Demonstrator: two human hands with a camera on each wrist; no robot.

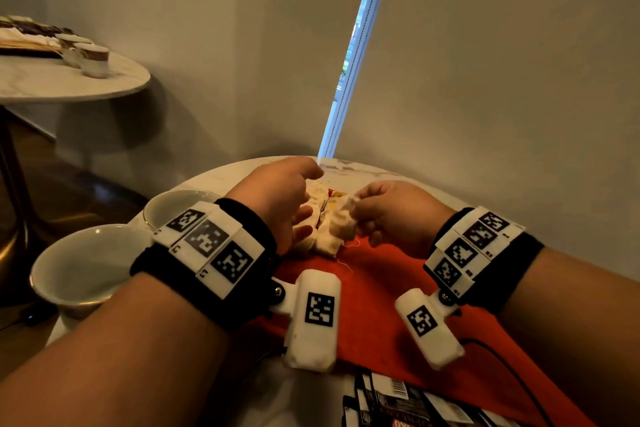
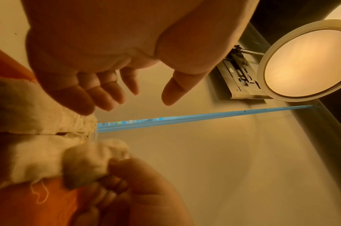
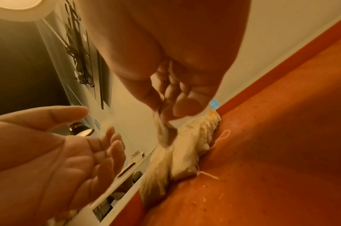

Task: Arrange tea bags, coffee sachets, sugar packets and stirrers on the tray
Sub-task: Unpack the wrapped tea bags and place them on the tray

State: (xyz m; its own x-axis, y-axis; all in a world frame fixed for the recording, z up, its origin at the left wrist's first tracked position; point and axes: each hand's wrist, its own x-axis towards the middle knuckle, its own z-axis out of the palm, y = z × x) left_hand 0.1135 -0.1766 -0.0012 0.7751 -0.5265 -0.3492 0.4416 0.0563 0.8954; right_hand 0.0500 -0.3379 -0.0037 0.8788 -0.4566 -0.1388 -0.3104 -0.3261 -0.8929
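Observation:
A pile of cream tea bags (image 1: 320,218) (image 3: 187,146) (image 2: 36,122) lies at the far end of the red tray (image 1: 381,291) (image 3: 272,137). My right hand (image 1: 360,208) (image 3: 165,107) pinches one tea bag (image 1: 344,222) (image 3: 164,136) (image 2: 86,165) by its top, just above the pile. My left hand (image 1: 298,215) (image 2: 115,91) (image 3: 100,145) hovers beside the pile on its left, fingers straight and spread, holding nothing.
Two white cups (image 1: 79,267) (image 1: 173,208) stand on the round marble table (image 1: 221,180) left of the tray. Dark sachets (image 1: 415,402) lie at the near edge. A black cable (image 1: 509,367) crosses the tray's right side. A second table (image 1: 69,80) with cups stands far left.

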